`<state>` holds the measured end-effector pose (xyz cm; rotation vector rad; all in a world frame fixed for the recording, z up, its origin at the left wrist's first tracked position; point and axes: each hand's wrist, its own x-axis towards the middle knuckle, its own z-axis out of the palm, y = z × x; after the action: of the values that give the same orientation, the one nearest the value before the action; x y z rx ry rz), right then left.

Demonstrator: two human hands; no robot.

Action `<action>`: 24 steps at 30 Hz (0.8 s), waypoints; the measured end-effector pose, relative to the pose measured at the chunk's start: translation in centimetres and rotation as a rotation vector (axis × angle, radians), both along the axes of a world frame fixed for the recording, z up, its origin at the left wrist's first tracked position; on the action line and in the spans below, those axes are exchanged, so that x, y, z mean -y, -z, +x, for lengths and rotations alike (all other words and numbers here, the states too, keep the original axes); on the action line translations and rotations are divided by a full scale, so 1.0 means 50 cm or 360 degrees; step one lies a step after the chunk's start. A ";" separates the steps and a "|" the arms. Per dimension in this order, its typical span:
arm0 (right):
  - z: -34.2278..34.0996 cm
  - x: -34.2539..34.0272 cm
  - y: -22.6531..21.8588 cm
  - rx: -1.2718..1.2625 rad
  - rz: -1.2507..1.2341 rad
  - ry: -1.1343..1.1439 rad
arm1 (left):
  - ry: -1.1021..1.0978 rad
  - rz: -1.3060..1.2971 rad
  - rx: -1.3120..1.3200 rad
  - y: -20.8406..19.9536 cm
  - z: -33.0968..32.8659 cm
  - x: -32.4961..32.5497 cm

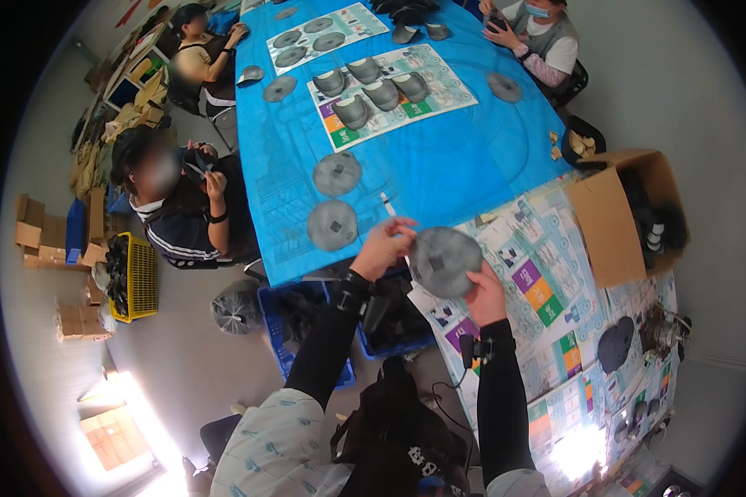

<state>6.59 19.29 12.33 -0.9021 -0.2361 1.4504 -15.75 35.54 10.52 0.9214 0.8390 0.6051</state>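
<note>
Your right hand point(484, 296) pinches grey disc point(448, 269) at right edge | your left hand point(385, 250): hold unclear | risk: drop, if pinch loosens

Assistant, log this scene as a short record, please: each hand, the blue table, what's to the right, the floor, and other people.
Left hand: fingers at the left edge of the grey disc; contact unclear
Right hand: grips that disc at its lower right
Blue table: two more discs near its left edge; five curved dark pieces on a printed sheet
Right: open cardboard box
Floor: yellow basket, left
Others: three people
</note>
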 end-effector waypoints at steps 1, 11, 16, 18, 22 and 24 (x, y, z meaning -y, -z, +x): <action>-0.016 -0.049 0.008 -0.0039 -0.0046 -0.0082 | -0.0038 0.0087 -0.0099 0.019 -0.019 -0.043; -0.104 -0.143 0.169 0.0515 -0.0405 -0.0199 | -0.0516 0.0958 -0.1368 0.277 -0.116 -0.292; -0.075 0.000 0.138 0.0595 -0.0479 -0.0369 | -0.0659 0.0895 -0.1494 0.291 -0.112 -0.307; -0.057 0.053 0.122 0.0643 -0.0533 -0.0345 | -0.0615 0.0822 -0.1498 0.288 -0.090 -0.307; -0.033 0.151 0.088 0.0714 -0.0625 -0.0312 | -0.0669 0.0148 -0.0961 0.295 -0.065 -0.312; -0.025 0.192 0.082 0.0679 -0.0628 -0.0288 | -0.0782 0.0084 -0.0890 0.310 -0.096 -0.323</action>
<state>5.34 9.71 8.24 -1.5479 -0.3619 1.4837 -20.57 51.70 -4.99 0.9507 1.5857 0.8072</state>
